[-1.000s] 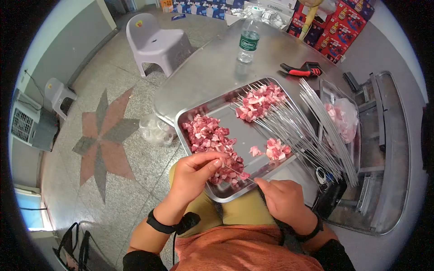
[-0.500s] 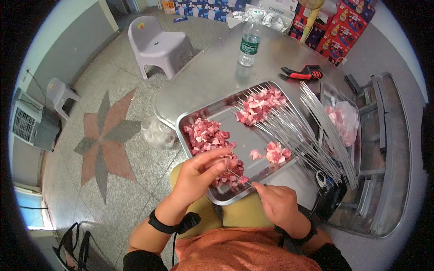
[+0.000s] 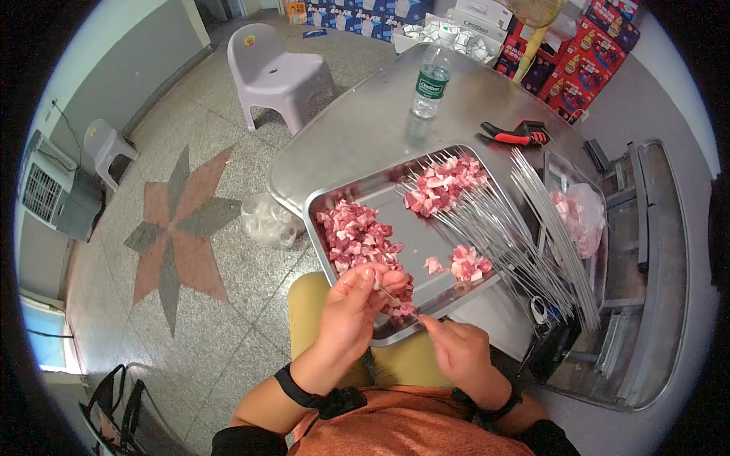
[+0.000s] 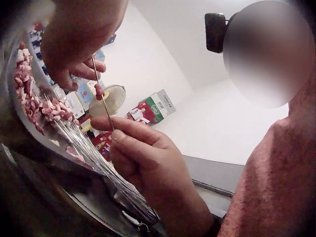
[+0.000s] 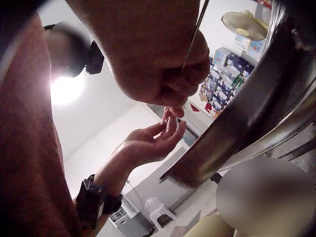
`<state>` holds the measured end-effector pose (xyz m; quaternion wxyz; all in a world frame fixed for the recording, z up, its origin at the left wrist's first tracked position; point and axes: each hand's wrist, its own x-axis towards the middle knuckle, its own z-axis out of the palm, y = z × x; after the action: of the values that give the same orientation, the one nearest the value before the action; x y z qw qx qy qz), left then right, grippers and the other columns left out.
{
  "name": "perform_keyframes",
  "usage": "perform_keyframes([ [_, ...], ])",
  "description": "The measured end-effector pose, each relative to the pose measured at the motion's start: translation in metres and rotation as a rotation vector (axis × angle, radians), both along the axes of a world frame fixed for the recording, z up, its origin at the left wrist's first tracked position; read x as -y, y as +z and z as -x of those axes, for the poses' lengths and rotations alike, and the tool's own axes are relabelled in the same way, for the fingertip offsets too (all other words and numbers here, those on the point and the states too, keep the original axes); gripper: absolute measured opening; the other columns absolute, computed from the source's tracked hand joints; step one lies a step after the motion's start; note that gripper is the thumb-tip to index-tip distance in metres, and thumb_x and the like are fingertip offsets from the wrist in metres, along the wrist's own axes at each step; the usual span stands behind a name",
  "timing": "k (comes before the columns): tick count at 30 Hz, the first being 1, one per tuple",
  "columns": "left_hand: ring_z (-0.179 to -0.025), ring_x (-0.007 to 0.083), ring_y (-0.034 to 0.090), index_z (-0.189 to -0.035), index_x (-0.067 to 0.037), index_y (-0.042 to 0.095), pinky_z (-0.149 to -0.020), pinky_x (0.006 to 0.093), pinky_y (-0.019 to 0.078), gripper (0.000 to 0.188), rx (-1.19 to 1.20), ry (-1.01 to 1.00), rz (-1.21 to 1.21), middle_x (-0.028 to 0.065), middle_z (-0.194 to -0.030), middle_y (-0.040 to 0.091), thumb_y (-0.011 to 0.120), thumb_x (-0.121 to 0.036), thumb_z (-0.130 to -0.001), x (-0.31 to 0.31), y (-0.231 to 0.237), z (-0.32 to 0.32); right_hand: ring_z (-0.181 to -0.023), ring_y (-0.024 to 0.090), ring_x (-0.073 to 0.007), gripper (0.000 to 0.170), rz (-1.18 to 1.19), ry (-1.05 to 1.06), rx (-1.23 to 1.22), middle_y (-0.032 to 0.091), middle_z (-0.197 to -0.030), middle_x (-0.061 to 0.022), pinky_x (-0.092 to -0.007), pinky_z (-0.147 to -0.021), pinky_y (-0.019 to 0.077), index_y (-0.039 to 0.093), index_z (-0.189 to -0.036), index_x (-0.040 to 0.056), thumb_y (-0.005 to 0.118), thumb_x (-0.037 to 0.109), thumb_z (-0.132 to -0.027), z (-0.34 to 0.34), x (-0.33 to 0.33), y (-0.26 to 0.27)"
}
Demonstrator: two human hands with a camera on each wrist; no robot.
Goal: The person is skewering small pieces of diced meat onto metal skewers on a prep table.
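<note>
The right hand [image 3: 461, 353] pinches a thin metal skewer [image 4: 104, 104] between thumb and forefinger, low at the front of the tray. A small piece of meat [image 4: 99, 92] is threaded on the skewer. At the skewer's other end the left hand [image 3: 353, 308] pinches a pale piece of meat [image 3: 378, 281] over the heap of cut meat [image 3: 357, 234] in the metal tray [image 3: 312, 247]. In the right wrist view the left hand [image 5: 148, 143] has its fingertips close to the right hand [image 5: 173, 64].
Loaded skewers [image 3: 445, 185] lie at the tray's far right, with loose meat [image 3: 470, 264] nearer. Bare skewers [image 3: 559, 247] and a bag of meat [image 3: 582, 220] lie to the right. A water bottle [image 3: 431, 85] and a red-black tool [image 3: 517, 134] stand behind.
The left hand's fingers, spread wider half a second ago, have drawn together at the skewer. The head view has shifted slightly; the right hand keeps its pinch.
</note>
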<state>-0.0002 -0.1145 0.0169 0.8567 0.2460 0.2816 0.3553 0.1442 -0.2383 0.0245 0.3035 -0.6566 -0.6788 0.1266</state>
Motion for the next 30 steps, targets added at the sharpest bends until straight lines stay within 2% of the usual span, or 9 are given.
perform_keyframes([
  [4,-0.089,0.0200,0.060,-0.099,-0.002,0.054,-0.085,0.0315,0.0450,0.022,-0.029,0.100,-0.048,0.0124,-0.095,0.063,0.049,-0.022,-0.091,0.004,0.005,-0.005,-0.057,0.055,-0.0250,0.039,0.021,-0.009,0.032,0.054,-0.068,-0.0062,-0.0362,-0.051,0.0443,0.056,-0.110,0.0078,0.056,0.005,-0.071,0.005,0.001,0.000],
  [10,-0.089,0.0200,0.060,-0.098,-0.001,0.054,-0.085,0.0316,0.0453,0.021,-0.049,0.185,-0.074,0.0122,-0.092,0.063,0.048,-0.020,-0.092,0.003,0.006,-0.007,-0.054,0.053,-0.0240,0.039,-0.017,-0.018,0.070,0.052,-0.065,-0.0062,-0.0348,-0.050,0.0436,0.057,-0.110,0.0052,0.056,0.003,-0.070,0.008,0.003,0.005],
  [14,-0.088,0.0195,0.060,-0.098,-0.001,0.054,-0.084,0.0317,0.0456,0.021,-0.054,0.174,-0.115,0.0116,-0.091,0.063,0.048,-0.020,-0.092,0.004,0.009,-0.008,-0.053,0.052,-0.0237,0.039,-0.041,-0.022,0.068,0.051,-0.064,-0.0067,-0.0345,-0.050,0.0430,0.057,-0.109,0.0025,0.055,0.002,-0.070,0.006,0.004,0.007],
  [26,-0.082,0.0150,0.059,-0.098,-0.002,0.054,-0.072,0.0275,0.0452,0.020,-0.141,0.175,-0.200,0.0099,-0.089,0.063,0.047,-0.019,-0.092,0.016,0.010,-0.019,-0.056,0.055,-0.0220,0.041,-0.104,-0.082,0.040,0.053,-0.065,-0.0060,-0.0327,-0.051,0.0443,0.057,-0.108,0.0033,0.055,0.004,-0.068,0.016,-0.001,-0.001],
  [30,-0.077,0.0123,0.058,-0.097,-0.003,0.055,-0.063,0.0219,0.0406,0.019,-0.099,0.208,-0.181,0.0101,-0.088,0.064,0.047,-0.020,-0.092,0.018,0.008,-0.023,-0.056,0.055,-0.0218,0.040,-0.151,-0.094,0.035,0.054,-0.066,-0.0058,-0.0328,-0.051,0.0446,0.057,-0.108,0.0035,0.055,0.005,-0.068,0.017,-0.002,-0.007],
])
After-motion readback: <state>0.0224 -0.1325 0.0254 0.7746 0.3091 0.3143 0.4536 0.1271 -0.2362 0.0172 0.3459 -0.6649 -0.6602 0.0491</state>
